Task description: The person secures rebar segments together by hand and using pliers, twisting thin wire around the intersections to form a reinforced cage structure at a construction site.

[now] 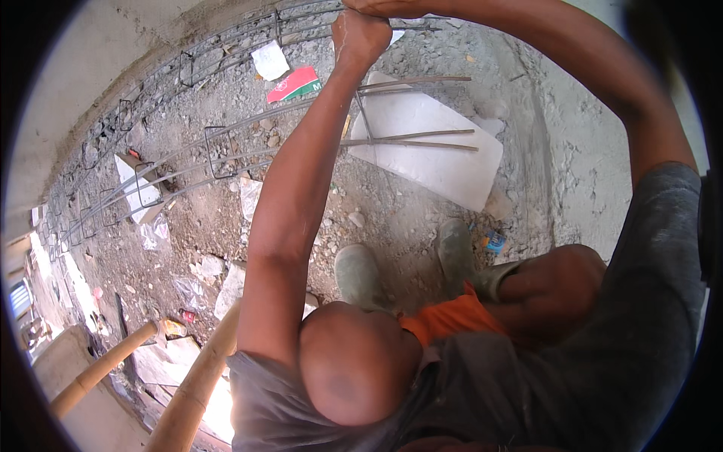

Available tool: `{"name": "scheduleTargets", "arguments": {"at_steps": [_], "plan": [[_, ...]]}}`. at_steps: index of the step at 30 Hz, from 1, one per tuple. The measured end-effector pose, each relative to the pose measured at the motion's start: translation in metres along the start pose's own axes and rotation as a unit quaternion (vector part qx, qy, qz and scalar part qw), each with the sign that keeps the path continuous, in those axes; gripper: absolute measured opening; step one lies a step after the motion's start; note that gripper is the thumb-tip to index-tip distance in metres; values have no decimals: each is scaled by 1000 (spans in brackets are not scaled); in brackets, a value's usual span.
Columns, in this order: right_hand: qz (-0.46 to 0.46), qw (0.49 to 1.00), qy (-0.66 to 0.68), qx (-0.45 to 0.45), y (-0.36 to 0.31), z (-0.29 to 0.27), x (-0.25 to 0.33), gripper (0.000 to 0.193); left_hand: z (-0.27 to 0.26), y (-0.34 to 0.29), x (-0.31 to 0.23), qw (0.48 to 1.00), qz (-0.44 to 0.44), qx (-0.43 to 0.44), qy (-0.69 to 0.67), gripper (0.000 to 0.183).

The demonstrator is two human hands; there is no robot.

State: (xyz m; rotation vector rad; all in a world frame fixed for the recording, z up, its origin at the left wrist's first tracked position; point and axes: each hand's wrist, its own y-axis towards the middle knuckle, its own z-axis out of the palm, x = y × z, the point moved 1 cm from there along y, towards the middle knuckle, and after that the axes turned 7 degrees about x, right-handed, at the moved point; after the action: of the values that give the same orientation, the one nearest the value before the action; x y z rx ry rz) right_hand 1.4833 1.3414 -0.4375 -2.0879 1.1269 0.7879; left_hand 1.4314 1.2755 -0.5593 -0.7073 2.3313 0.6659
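My left hand (363, 36) is closed in a fist at the top edge of the head view, among the steel bars; whatever it grips is hidden. My right hand (385, 7) meets it there, its arm arching over from the right. The frame's edge cuts off the right fingers. Below my fists run long rebar rods (433, 142), tied into a cage with square wire stirrups (219, 153). Their free ends lie over a pale flat sheet (452, 177). A second rebar cage (186, 69) stretches along the wall behind.
Two bamboo poles (197, 380) slant at the lower left. A red and green card scrap (295, 84), white scraps (269, 60) and a blue wrapper (494, 242) litter the rubble. My green boots (358, 275) stand on the ground. Concrete walls (591, 143) flank the strip.
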Motion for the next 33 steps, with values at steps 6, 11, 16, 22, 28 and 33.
{"name": "scheduleTargets", "arguments": {"at_steps": [6,11,16,22,28,33], "plan": [[39,956,136,256,35,12,-2,15,-15,-25,-37,979,-109,48,-163,36],[22,982,69,175,26,-17,6,17,-8,-32,-22,986,-50,58,-150,53],[-26,994,-15,-101,-19,-15,-4,21,-32,-20,-15,965,-40,91,-243,33],[-30,994,99,29,1,3,-11,19,-17,-20,-6,972,-97,13,-211,31],[71,575,387,717,31,15,-24,25,-11,-36,-35,976,-97,124,-152,46],[9,938,102,332,10,-46,-1,24,-26,-35,-33,974,-124,110,-154,37]]}}
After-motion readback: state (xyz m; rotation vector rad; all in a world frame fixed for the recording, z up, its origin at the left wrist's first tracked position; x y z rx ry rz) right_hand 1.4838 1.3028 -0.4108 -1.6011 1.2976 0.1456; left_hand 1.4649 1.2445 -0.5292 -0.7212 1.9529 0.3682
